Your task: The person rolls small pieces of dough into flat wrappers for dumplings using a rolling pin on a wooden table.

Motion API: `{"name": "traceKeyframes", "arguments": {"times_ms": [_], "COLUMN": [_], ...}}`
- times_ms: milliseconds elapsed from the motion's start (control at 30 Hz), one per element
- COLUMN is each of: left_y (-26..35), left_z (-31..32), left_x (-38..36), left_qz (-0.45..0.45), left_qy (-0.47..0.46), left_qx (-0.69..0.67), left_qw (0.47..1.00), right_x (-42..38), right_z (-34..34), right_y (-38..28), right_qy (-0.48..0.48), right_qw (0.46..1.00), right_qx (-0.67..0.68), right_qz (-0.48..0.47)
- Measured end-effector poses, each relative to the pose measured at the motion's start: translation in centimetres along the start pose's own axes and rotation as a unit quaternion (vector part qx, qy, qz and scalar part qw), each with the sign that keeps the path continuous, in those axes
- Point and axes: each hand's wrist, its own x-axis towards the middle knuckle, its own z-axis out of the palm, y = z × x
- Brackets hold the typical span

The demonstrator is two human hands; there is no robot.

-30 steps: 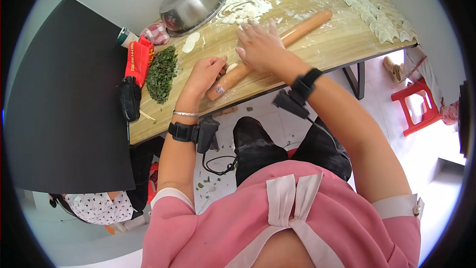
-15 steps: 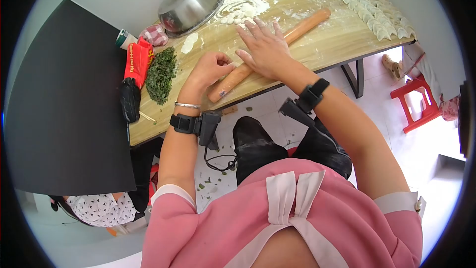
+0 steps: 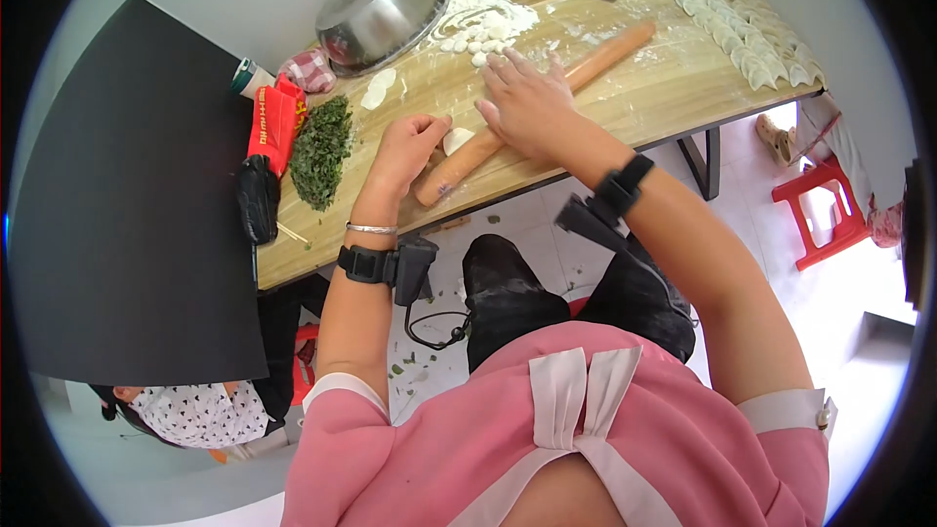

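Head view, right hand (image 3: 527,102) flat on rolling pin (image 3: 527,102), left hand (image 3: 410,146) pinching half-hidden dough (image 3: 456,141)

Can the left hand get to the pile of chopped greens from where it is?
Probably yes. The left hand lies just beside the chopped greens, with only bare table between them.

Bare surface (image 3: 625,102) lies open right of the rolling pin (image 3: 532,98). Obstacles: steel bowl (image 3: 381,12) and flour pile (image 3: 483,15) beyond, chopped greens (image 3: 322,148) left, dumpling rows (image 3: 727,15) along the right edge.
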Motion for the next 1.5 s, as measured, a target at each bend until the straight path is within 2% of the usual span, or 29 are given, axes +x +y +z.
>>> {"name": "traceKeyframes", "arguments": {"times_ms": [133, 200, 233, 333, 367, 400, 433, 500, 533, 567, 633, 700, 800, 933, 1067, 1133, 1233, 1367, 1433, 1500], "left_y": [0.2, 0.9, 1.2, 1.5, 1.4, 1.3, 1.2, 1.2, 1.0, 0.9, 0.8, 0.7, 0.6, 0.7, 0.5, 0.8, 0.8, 0.9, 0.7, 0.7], "left_z": [-0.2, -0.5, -0.5, -0.2, -0.3, -0.2, -0.2, 0.0, -0.1, -0.1, 0.0, 0.2, 0.3, -0.2, -0.9, -0.9, -0.9, -0.9, -0.7, -0.8], "left_x": [0.8, 1.0, 0.9, 0.9, 1.1, 1.3, 1.4, 1.7, 1.7, 1.7, 1.4, 0.3, -1.7, -2.3, -1.6, -1.3, -0.3, 0.5, 0.6, 0.5], "left_qz": [0.05, -0.009, -0.008, 0.011, 0.049, 0.087, 0.086, 0.1, 0.1, 0.103, 0.107, 0.049, 0.012, -0.004, -0.029, -0.031, 0.013, 0.052, 0.057, 0.035], "left_qy": [0.006, -0.034, -0.033, -0.051, -0.065, -0.078, -0.079, -0.101, -0.101, -0.093, -0.084, 0.009, -0.024, 0.006, -0.025, -0.033, -0.044, -0.088, -0.094, -0.145], "left_qx": [0.029, 0.083, 0.085, 0.072, 0.082, 0.091, 0.088, 0.17, 0.169, 0.161, 0.152, -0.024, 0.035, 0.032, 0.026, 0.047, 0.055, 0.075, 0.076, 0.125], "left_qw": [0.998, 0.996, 0.996, 0.996, 0.993, 0.989, 0.989, 0.975, 0.975, 0.977, 0.979, 0.998, 0.999, 0.999, 0.999, 0.998, 0.997, 0.992, 0.991, 0.981], "right_x": [3.7, 4.9, 5.2, 3.9, 3.1, 2.2, 1.3, -0.3, -1.1, -2.0, -3.7, -5.0, -5.3, -3.6, -0.1, 1.6, 2.8, 0.9, -1.0, -2.8], "right_z": [0.2, 0.5, 0.7, 0.6, 0.4, 0.5, 0.5, 0.3, -0.1, -0.6, -2.3, -2.3, -2.4, -1.8, -0.4, -1.5, -1.3, -0.4, 0.0, -0.5], "right_y": [-0.4, -0.7, -0.8, -0.6, -0.5, -0.4, -0.2, 0.2, 0.3, 0.6, 0.8, 1.1, 1.2, 0.7, 0.1, -0.3, -0.4, 0.0, 0.4, 0.9], "right_qy": [-0.083, -0.073, -0.067, -0.037, -0.04, -0.006, 0.028, 0.045, 0.064, 0.063, -0.005, 0.017, 0.031, 0.019, 0.037, -0.088, -0.106, -0.051, 0.073, 0.051], "right_qw": [0.996, 0.997, 0.997, 0.999, 0.999, 1.0, 1.0, 0.999, 0.998, 0.998, 1.0, 0.999, 0.998, 0.999, 0.999, 0.996, 0.994, 0.998, 0.996, 0.998], "right_qx": [0.003, 0.004, 0.006, 0.011, 0.008, -0.002, -0.012, -0.003, 0.008, 0.007, 0.004, 0.014, 0.017, 0.001, 0.009, 0.016, 0.006, -0.023, 0.02, 0.02], "right_qz": [0.02, 0.03, 0.039, 0.026, 0.025, 0.015, 0.006, -0.006, -0.017, -0.018, -0.03, -0.035, -0.043, -0.037, -0.018, -0.002, -0.012, -0.019, -0.038, -0.043]}}
